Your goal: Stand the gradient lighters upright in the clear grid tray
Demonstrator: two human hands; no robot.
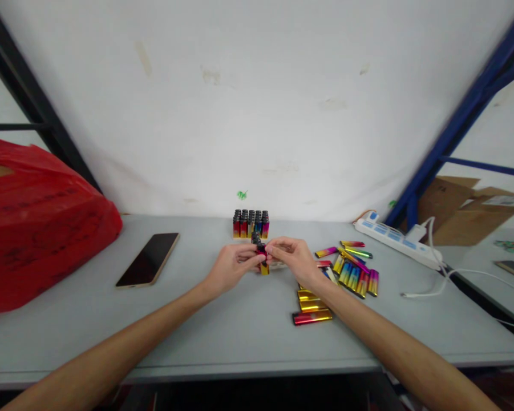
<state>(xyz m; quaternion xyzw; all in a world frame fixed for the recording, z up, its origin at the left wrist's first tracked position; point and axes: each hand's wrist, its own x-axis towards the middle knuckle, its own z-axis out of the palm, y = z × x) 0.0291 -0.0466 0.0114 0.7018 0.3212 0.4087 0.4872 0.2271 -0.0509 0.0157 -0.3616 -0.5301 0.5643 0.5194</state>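
A lighter [264,268], pink-red at the upper end and gold below, stands roughly upright between the two hands, over the middle of the table [222,337]. The left hand [233,265] grips it between thumb and fingers. The right hand [295,257] has its thumb and fingertips drawn together at the lighter's upper part; whether it also grips the lighter, I cannot tell. Just behind the fingers, more dark lighter tops [255,236] show, their lower parts mostly hidden.

Farther back, near the wall [257,131], a block of upright lighters [251,226] stands in close rows, black tops up, with red, gold, blue and pink bodies. To the right of the hands lies a loose spread of lighters [354,275] in shiny mixed colors, some side by side and others crossing. Partly behind the right forearm are several gold ones [308,297], and a red and gold lighter [312,317] lies nearest the front edge.

On the left, a phone [149,260] lies flat, dark screen up, near a bulging red plastic bag [47,228]. At the back right, a white power strip [397,242] has a plug and a white cable [436,288]. Past it, a cardboard box [466,217] sits beyond a blue metal frame [457,120].
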